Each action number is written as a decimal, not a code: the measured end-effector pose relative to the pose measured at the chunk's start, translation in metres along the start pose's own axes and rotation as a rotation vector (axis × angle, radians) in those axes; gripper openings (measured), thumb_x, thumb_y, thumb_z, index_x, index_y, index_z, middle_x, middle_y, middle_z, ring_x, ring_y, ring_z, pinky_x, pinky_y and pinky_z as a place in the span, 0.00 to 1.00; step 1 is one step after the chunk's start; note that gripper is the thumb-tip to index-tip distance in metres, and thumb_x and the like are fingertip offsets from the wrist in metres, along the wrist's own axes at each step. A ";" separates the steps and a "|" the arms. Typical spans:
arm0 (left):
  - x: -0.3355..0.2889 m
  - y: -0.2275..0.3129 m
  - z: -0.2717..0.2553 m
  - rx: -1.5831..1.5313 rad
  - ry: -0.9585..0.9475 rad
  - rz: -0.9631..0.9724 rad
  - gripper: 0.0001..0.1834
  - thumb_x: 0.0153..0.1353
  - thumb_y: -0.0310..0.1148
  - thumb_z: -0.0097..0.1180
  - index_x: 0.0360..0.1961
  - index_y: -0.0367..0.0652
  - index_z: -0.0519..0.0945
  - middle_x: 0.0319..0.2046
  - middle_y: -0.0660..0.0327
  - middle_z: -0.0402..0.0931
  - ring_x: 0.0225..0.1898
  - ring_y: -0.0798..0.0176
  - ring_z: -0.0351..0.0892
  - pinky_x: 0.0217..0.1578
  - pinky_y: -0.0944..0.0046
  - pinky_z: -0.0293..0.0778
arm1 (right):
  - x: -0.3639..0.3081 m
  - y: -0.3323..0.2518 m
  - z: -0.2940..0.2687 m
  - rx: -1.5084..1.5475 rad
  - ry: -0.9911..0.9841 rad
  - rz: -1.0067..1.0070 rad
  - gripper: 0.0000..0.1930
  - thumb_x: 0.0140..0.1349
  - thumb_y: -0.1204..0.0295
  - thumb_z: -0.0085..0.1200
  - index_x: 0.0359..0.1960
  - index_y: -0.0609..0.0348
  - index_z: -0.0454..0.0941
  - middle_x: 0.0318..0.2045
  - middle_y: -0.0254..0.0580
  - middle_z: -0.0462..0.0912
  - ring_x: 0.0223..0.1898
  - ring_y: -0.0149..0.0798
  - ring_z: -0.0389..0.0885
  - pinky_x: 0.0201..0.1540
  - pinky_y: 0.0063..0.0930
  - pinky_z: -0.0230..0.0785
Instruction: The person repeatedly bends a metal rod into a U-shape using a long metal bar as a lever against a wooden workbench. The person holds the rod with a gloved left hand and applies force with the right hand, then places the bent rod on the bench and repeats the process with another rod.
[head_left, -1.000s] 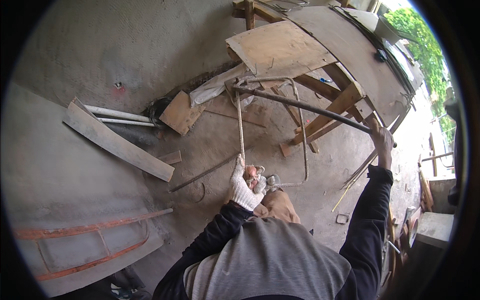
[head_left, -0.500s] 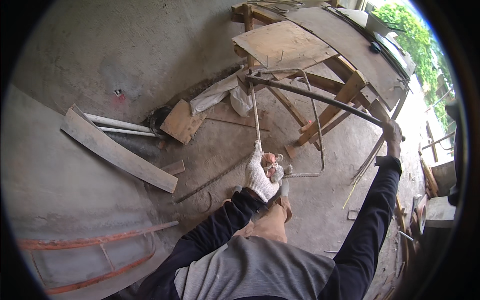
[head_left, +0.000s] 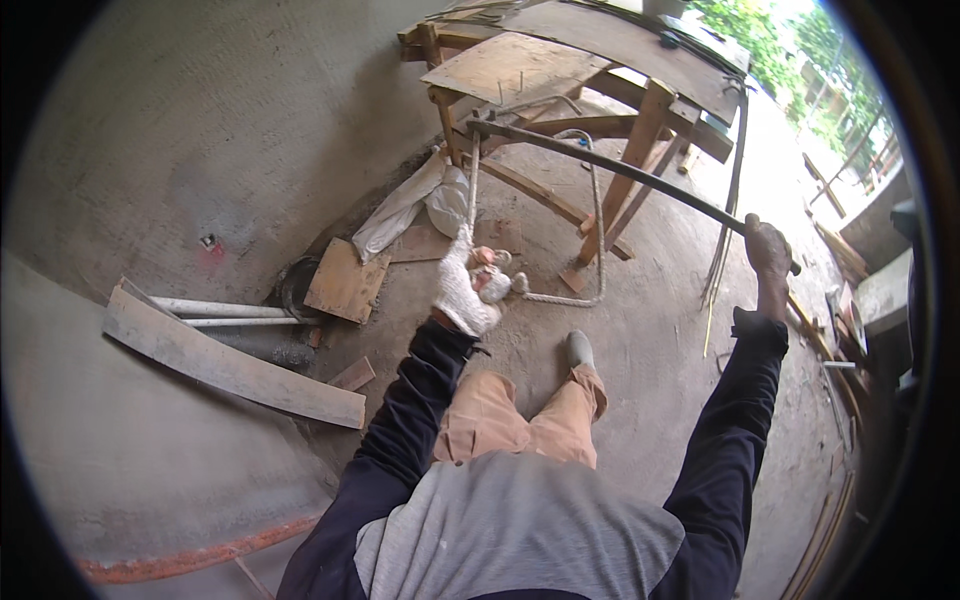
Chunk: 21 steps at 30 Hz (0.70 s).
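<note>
My left hand (head_left: 468,285), in a white knit glove with bare fingertips showing, is closed around a steel rebar rod. The rebar (head_left: 600,235) is bent into a rough rectangular loop with rounded corners, hanging in front of the workbench. In my bare right hand (head_left: 768,247) is the far right end of a long dark metal bar (head_left: 630,172). That bar slants up to the left, where its head meets the rebar beside the bench's corner. How the head grips the rod is too small to make out.
A wooden workbench (head_left: 665,45) with a plywood sheet (head_left: 520,62) and upright pins stands ahead. At left lie a curved board (head_left: 235,350), white pipes (head_left: 225,308) and a plywood piece (head_left: 345,280). An orange metal frame (head_left: 200,555) is at lower left; scrap lumber lies at right.
The view has shifted, so the bench sits higher and farther left. Both hands appear farther up and left, still holding the rebar and bar. More of my legs shows.
</note>
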<state>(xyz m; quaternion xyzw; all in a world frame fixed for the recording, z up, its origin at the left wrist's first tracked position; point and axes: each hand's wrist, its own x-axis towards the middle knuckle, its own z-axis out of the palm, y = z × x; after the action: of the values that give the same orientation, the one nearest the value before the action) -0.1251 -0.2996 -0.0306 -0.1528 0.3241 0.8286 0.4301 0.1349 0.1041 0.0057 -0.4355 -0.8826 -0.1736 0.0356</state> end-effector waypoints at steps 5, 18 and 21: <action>0.002 0.072 -0.045 0.108 -0.290 -0.110 0.24 0.70 0.53 0.47 0.27 0.43 0.75 0.23 0.57 0.75 0.09 0.65 0.62 0.30 0.50 0.81 | -0.116 -0.050 -0.055 0.230 -0.079 0.339 0.32 0.72 0.50 0.21 0.43 0.52 0.83 0.40 0.56 0.84 0.46 0.59 0.81 0.53 0.49 0.69; -0.014 0.059 -0.052 -0.249 -0.185 -0.128 0.26 0.68 0.57 0.48 0.32 0.44 0.82 0.11 0.70 0.67 0.12 0.68 0.63 0.36 0.55 0.79 | -0.122 -0.043 -0.067 0.312 -0.103 0.199 0.35 0.65 0.37 0.41 0.30 0.62 0.78 0.24 0.60 0.79 0.29 0.61 0.80 0.35 0.53 0.67; -0.018 0.049 -0.041 -0.306 -0.027 -0.062 0.25 0.67 0.56 0.50 0.31 0.45 0.83 0.11 0.71 0.65 0.12 0.69 0.60 0.35 0.54 0.79 | -0.111 -0.053 -0.089 0.287 -0.226 0.226 0.41 0.55 0.29 0.47 0.23 0.64 0.77 0.22 0.62 0.78 0.30 0.62 0.80 0.37 0.51 0.68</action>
<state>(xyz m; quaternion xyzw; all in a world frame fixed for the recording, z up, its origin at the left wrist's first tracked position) -0.1557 -0.3584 -0.0318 -0.2153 0.1834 0.8567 0.4315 0.1543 -0.0391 0.0510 -0.5387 -0.8423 0.0087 0.0173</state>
